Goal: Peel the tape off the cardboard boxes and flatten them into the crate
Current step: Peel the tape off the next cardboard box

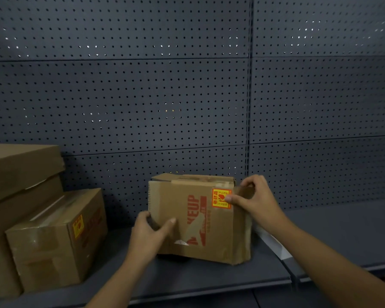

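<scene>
A brown cardboard box (200, 221) with red print and a yellow-red sticker (220, 197) stands on a dark shelf. My left hand (150, 235) grips its lower left edge, thumb lying on the front face. At the box's upper right corner my right hand (257, 201) pinches a strip of clear tape (242, 192), with the thumb pressing beside the sticker. Clear tape also runs over the box's top and down its right side. No crate is in view.
Two more taped cardboard boxes stand at the left: a small one (56, 238) in front of a bigger one (20, 174). A dark pegboard wall (187, 96) backs the shelf (209, 278). A white strip (273, 243) lies right of the box.
</scene>
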